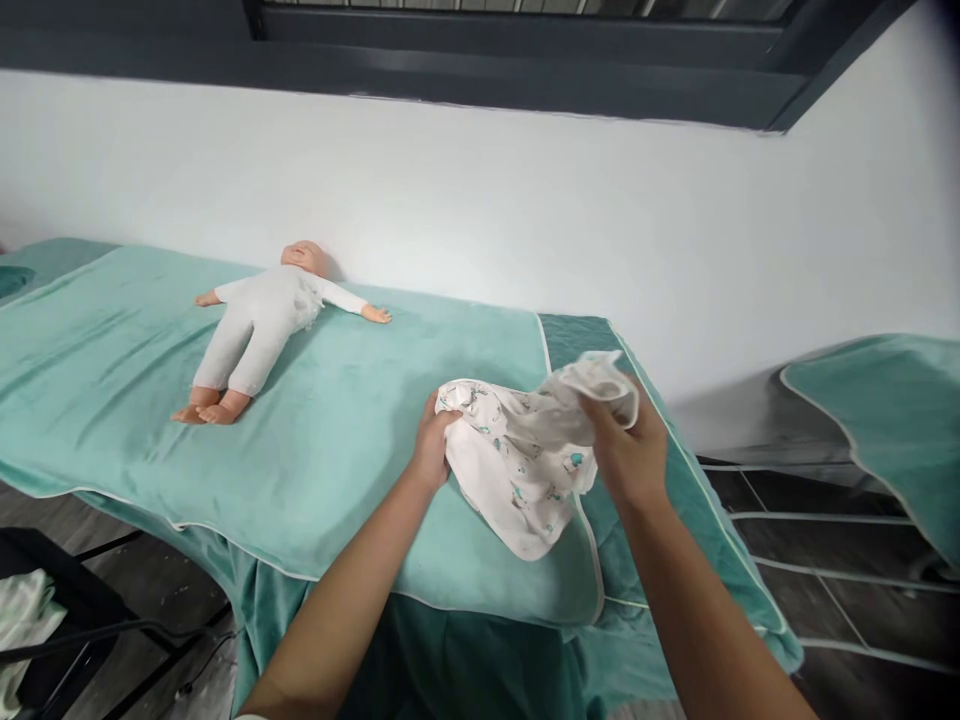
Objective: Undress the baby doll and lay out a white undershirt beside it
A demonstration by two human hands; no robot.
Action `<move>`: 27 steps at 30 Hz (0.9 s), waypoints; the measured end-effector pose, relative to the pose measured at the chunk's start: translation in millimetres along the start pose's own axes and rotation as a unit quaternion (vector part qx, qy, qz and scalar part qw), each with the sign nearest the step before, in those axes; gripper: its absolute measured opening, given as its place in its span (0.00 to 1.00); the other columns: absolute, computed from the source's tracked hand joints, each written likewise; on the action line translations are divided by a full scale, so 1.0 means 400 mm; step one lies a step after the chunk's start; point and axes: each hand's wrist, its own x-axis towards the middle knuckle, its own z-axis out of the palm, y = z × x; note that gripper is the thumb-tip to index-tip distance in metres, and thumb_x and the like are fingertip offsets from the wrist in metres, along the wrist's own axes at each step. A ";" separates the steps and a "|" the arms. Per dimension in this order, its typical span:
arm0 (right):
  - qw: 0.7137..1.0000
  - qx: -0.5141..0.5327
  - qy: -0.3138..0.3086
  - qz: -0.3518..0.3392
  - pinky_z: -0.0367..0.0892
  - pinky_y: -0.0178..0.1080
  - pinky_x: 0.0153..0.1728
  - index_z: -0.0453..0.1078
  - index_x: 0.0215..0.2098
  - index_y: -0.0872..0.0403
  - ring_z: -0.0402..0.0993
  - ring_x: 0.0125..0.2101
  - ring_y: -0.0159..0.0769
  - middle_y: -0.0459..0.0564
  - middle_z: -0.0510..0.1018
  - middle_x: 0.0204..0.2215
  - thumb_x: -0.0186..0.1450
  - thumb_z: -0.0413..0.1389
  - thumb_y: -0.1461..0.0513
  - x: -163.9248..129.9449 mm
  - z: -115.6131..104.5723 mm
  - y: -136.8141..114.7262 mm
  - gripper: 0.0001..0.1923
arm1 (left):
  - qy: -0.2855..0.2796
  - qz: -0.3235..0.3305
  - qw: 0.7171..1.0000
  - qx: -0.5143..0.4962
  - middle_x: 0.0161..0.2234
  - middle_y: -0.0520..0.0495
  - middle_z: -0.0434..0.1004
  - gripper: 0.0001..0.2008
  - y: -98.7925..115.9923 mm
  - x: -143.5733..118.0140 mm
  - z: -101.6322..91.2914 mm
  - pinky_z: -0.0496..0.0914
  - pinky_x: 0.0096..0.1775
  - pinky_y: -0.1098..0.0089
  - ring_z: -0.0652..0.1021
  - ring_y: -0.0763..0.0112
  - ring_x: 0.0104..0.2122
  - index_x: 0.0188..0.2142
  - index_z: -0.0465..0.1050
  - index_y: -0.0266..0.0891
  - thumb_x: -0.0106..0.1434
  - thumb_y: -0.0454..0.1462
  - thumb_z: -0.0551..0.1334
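Observation:
A white baby garment [517, 450] with a small teal and grey print hangs between my two hands, above the teal-covered bed. My left hand [433, 440] is closed on its left edge, thumb on top. On the other side my right hand [632, 450] grips a bunched part of the same cloth, its fingers partly hidden behind the fabric. The garment's lower corner droops toward the bed cover [360, 420]. To the left, a baby doll [262, 315] in a white bodysuit lies on its back, arms spread, apart from both hands.
A white wall [480, 200] runs behind the bed, below a dark window frame [525, 60]. At right stands a rack of metal bars [825, 573] with a teal cloth [892, 430] over it. A black item with patterned cloth [30, 610] sits at lower left.

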 end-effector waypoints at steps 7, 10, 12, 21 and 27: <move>0.913 -0.173 -0.170 -0.329 0.55 0.60 0.66 0.65 0.61 0.47 0.60 0.66 0.47 0.55 0.67 0.64 0.70 0.46 0.69 -0.132 0.101 -0.108 0.24 | -0.039 -0.007 0.999 -0.035 0.45 0.44 0.81 0.20 0.009 0.000 0.005 0.71 0.49 0.65 0.80 0.62 0.45 0.49 0.73 0.38 0.58 0.42 0.66; 0.919 -0.158 -0.242 -0.269 0.61 0.57 0.63 0.60 0.65 0.52 0.64 0.63 0.48 0.58 0.69 0.63 0.71 0.48 0.65 -0.135 0.150 -0.097 0.24 | -0.043 -0.005 0.999 -0.030 0.45 0.45 0.81 0.21 0.010 -0.003 0.005 0.70 0.49 0.65 0.80 0.63 0.44 0.50 0.73 0.38 0.58 0.43 0.67; 0.940 -0.154 -0.227 -0.201 0.63 0.57 0.61 0.60 0.65 0.55 0.64 0.62 0.52 0.60 0.69 0.62 0.71 0.52 0.59 -0.115 0.169 -0.064 0.25 | -0.046 -0.011 0.999 -0.021 0.45 0.45 0.81 0.22 0.007 -0.003 0.002 0.70 0.48 0.66 0.80 0.63 0.44 0.51 0.74 0.38 0.58 0.42 0.68; 0.975 -0.011 -0.214 -0.065 0.66 0.50 0.52 0.67 0.41 0.50 0.72 0.49 0.46 0.54 0.78 0.49 0.64 0.59 0.49 -0.061 0.153 0.037 0.15 | -0.061 -0.003 0.995 0.075 0.43 0.45 0.82 0.17 -0.011 -0.006 -0.002 0.71 0.45 0.67 0.80 0.64 0.42 0.45 0.77 0.37 0.57 0.40 0.67; 0.976 -0.006 -0.184 -0.114 0.64 0.47 0.52 0.64 0.34 0.49 0.73 0.49 0.44 0.52 0.78 0.48 0.66 0.59 0.53 -0.045 0.117 -0.003 0.11 | -0.027 0.088 0.972 0.215 0.53 0.46 0.78 0.23 -0.022 -0.020 0.003 0.66 0.56 0.65 0.75 0.61 0.53 0.53 0.74 0.43 0.58 0.40 0.70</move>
